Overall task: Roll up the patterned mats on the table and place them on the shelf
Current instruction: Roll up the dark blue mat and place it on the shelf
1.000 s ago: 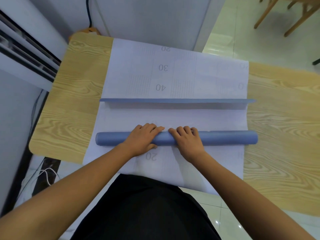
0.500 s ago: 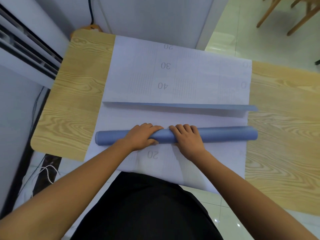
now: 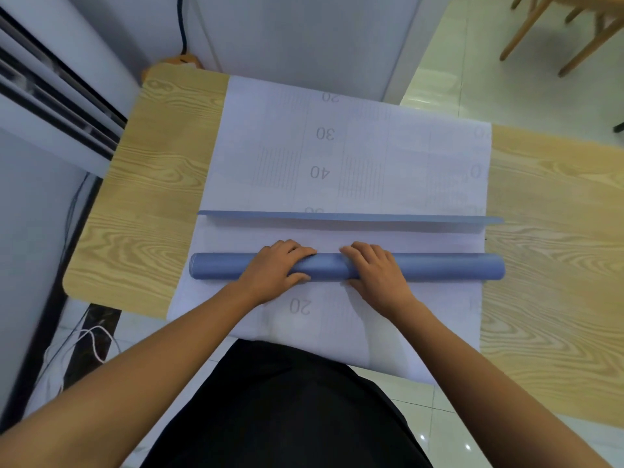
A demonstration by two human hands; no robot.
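At centre frame, the blue roll (image 3: 439,267) of a partly wound mat (image 3: 270,130) lies crosswise on the wood-grain worktop (image 3: 152,197). The left hand (image 3: 277,266) and right hand (image 3: 376,270) sit side by side at its middle, fingers curled over the top, gripping it. Beyond, the mat's pale numbered underside stretches toward the upper frame, crossed by a raised blue fold (image 3: 351,217). Wooden chair legs (image 3: 587,38) stand upper right.

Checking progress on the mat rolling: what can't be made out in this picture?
Head view:
- The shelf: outside the frame.
- Middle of the blue roll: covered by left hand and right hand.
- Number on the mat at the blue flap: half hidden under it.
- Near edge of the mat: partly behind dark clothing.
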